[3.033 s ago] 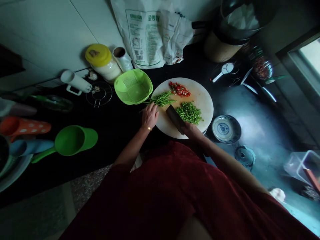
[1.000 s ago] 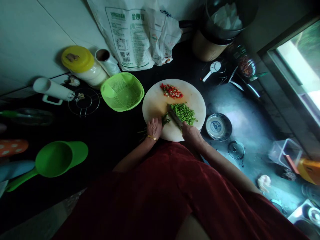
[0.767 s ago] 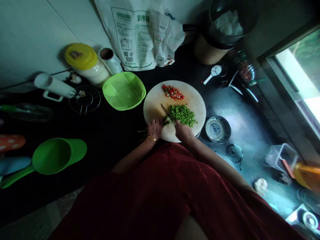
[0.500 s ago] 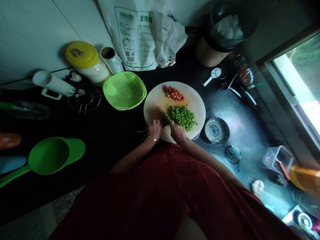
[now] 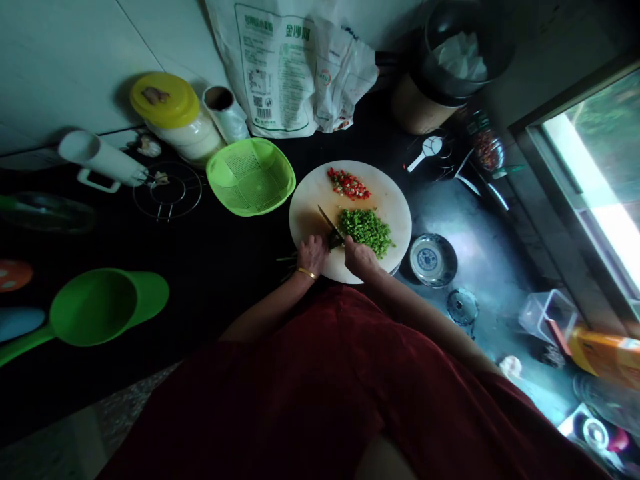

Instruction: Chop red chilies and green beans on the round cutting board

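A round pale cutting board (image 5: 310, 203) lies on the dark counter. On it sit a pile of chopped green beans (image 5: 366, 230) and a smaller heap of chopped red chilli (image 5: 349, 185). My right hand (image 5: 359, 257) grips the handle of a cleaver (image 5: 331, 227), whose blade rests on the board just left of the green pile. My left hand (image 5: 312, 253) is closed over the last short ends of the green beans at the board's near edge, right beside the blade. A gold bracelet is on that wrist.
A light green colander (image 5: 251, 177) stands left of the board, a blue-patterned saucer (image 5: 431, 259) to its right. A printed white bag (image 5: 295, 67), a yellow-lidded jar (image 5: 173, 117), a wire trivet (image 5: 167, 193) and a green scoop (image 5: 95, 317) are on the counter. A window is at right.
The long bunch of green beans has shrunk to short ends under my left hand. The cleaver has worked leftwards along the board, and the chopped green pile has grown.
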The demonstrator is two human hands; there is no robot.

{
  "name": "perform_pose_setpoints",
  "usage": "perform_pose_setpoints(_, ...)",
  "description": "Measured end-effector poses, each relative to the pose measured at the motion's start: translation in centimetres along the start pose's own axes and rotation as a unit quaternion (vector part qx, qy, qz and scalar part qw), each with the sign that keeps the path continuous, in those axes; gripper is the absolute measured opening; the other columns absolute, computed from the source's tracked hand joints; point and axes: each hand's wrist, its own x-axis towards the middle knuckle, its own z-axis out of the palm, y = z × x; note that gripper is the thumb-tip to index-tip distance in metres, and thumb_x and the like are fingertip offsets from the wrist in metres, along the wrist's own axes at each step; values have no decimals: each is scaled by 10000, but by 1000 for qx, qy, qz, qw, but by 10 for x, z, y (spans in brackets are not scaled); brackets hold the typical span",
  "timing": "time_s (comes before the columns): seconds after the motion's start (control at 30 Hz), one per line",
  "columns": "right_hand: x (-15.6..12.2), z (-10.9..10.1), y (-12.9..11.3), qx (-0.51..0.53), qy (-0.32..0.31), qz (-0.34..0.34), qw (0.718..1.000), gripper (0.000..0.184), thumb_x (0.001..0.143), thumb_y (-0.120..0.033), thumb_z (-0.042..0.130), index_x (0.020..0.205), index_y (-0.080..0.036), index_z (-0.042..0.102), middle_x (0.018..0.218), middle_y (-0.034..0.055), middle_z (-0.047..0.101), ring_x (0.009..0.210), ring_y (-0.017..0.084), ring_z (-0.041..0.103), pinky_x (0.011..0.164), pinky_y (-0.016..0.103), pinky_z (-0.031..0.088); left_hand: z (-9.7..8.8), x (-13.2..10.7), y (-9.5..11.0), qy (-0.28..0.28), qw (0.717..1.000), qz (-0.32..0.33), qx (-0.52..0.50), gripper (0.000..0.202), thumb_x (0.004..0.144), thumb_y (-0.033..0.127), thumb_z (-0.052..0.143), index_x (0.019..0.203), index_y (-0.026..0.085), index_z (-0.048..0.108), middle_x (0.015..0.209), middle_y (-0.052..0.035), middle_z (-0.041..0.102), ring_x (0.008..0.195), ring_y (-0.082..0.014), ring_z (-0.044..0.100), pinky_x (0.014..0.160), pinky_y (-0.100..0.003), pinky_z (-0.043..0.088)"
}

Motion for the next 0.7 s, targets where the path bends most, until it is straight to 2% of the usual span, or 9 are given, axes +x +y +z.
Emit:
perform_pose_setpoints(0.1, 1, 1, 3, 3, 6, 9, 1000, 348, 938, -152, 297, 1254, -130, 441, 936, 127, 676, 875, 229, 665, 707, 297, 462, 2, 0, 0, 9, 1000, 2, -3, 479, 950, 289, 415, 1387, 94, 431, 1113, -164, 586, 1046, -292, 492, 795, -388, 407)
perform_pose_setpoints(0.23, -14, -12, 8, 6, 21, 8, 1000, 332, 964, -203, 253, 1212, -125, 459, 905, 127, 674, 845, 240, 664, 681, 305, 460, 3, 1, 1, 7, 1000, 7, -8, 490, 955, 249, 382, 1410, 67, 395, 1187, -190, 569, 1036, -297, 506, 787, -407, 410)
perform_pose_setpoints(0.33, -21, -17, 3, -8, -1, 8, 1000, 318, 946, -190, 292, 1214, -142, 455, 910, 127, 673, 847, 240, 667, 684, 303, 463, 3, 1, 1, 13, 1000, 9, -13, 478, 951, 223, 377, 1393, 44, 403, 1196, -213, 559, 1025, -302, 514, 774, -414, 407)
perform_pose_setpoints(0.43, -13, -11, -6, -14, -27, 20, 999, 326, 921, -159, 318, 1217, -147, 454, 917, 128, 674, 868, 238, 671, 702, 301, 470, 2, 2, 2, 11, 1000, 5, -19, 408, 947, 213, 381, 1310, 58, 485, 1118, -206, 583, 1020, -302, 512, 761, -394, 399)
perform_pose_setpoints(0.53, 0, -2, -9, -7, -16, 19, 1000, 357, 915, -145, 320, 1255, -141, 430, 955, 131, 674, 906, 240, 665, 729, 306, 472, 1, 3, 2, 0, 1000, 1, -16, 361, 952, 264, 397, 1237, 88, 533, 1103, -190, 588, 1035, -295, 498, 771, -376, 402)
perform_pose_setpoints(0.7, -2, -7, 2, 17, 10, 17, 1000, 336, 965, -211, 270, 1233, -129, 456, 938, 134, 674, 893, 238, 657, 712, 297, 454, -3, 7, 6, -6, 1000, 0, -23, 361, 956, 279, 410, 1261, 119, 518, 1136, -178, 579, 1064, -283, 502, 800, -368, 411)
